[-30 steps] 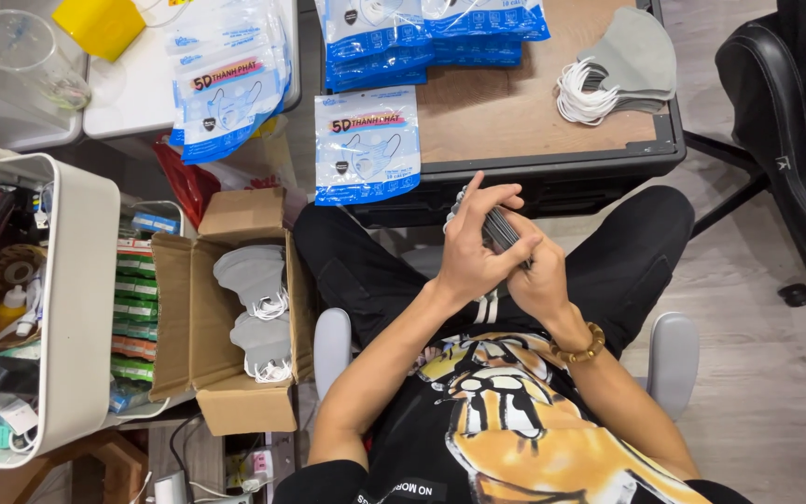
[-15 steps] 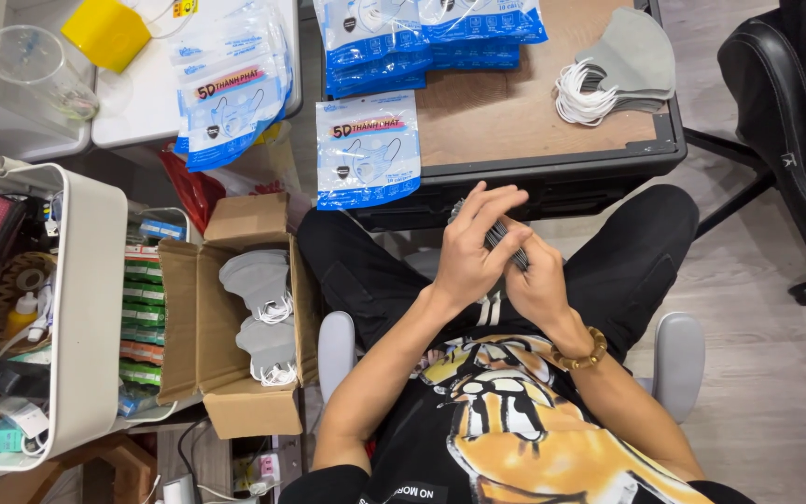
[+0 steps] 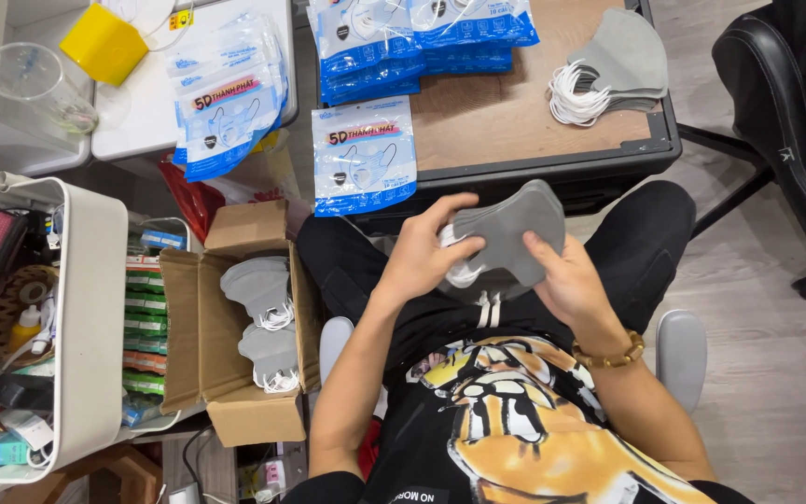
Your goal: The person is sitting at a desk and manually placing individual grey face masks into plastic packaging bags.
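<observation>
Over my lap I hold a small stack of grey face masks [image 3: 507,229] with white ear loops. My left hand [image 3: 419,254] grips the stack's left end, fingers over the loops. My right hand [image 3: 566,280] supports the right end from below, thumb on top. Straight ahead, a blue-and-white packet of masks [image 3: 363,154] hangs over the near edge of the wooden table [image 3: 487,131]. More grey masks [image 3: 619,61] lie at the table's right side.
An open cardboard box [image 3: 240,322] with grey masks stands at my left. Stacked blue packets [image 3: 422,33] and a second pile [image 3: 230,93] lie further back. A white bin [image 3: 90,317] of odds and ends is far left; a black office chair [image 3: 785,103] at right.
The masks were bunched edge-on between both hands; now they are turned flat and wider in view, with my hands spread to either end.
</observation>
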